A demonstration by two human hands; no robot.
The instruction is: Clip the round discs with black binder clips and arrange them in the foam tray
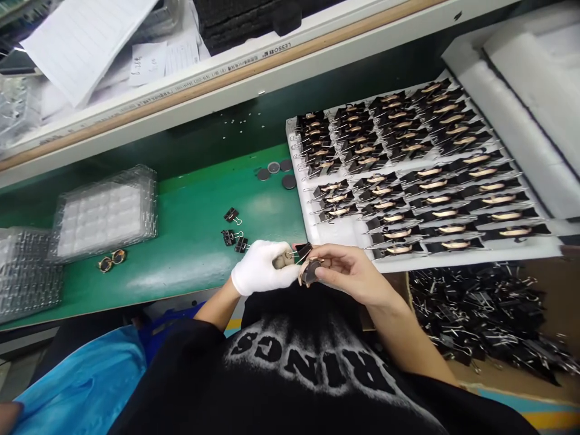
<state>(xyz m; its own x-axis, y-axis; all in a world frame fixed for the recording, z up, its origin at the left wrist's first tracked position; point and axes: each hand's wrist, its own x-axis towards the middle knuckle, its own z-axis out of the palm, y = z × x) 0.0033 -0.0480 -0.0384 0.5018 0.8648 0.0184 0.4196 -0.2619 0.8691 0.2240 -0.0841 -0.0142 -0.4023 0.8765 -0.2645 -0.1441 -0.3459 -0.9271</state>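
My left hand (pixel 263 269), in a white glove with bare fingertips, is closed around the wire handles of a black binder clip (pixel 303 251). My bare right hand (pixel 348 272) holds a small round piece (pixel 310 272), dark with a gold-coloured rim, just below the clip. The two hands nearly meet at the front edge of the green table. Several loose black binder clips (pixel 231 215) lie beyond my left hand. Right of them, a white foam tray (pixel 296 181) carries rows of clips gripping gold-rimmed pieces.
Gold-rimmed pieces (pixel 112 260) lie at left beside stacked clear plastic trays (pixel 106 211). Dark discs (pixel 289 181) sit near the foam tray. A box of black clips (pixel 480 308) stands lower right. Papers (pixel 86 48) rest on the shelf. A person's blue sleeve (pixel 90 380) shows lower left.
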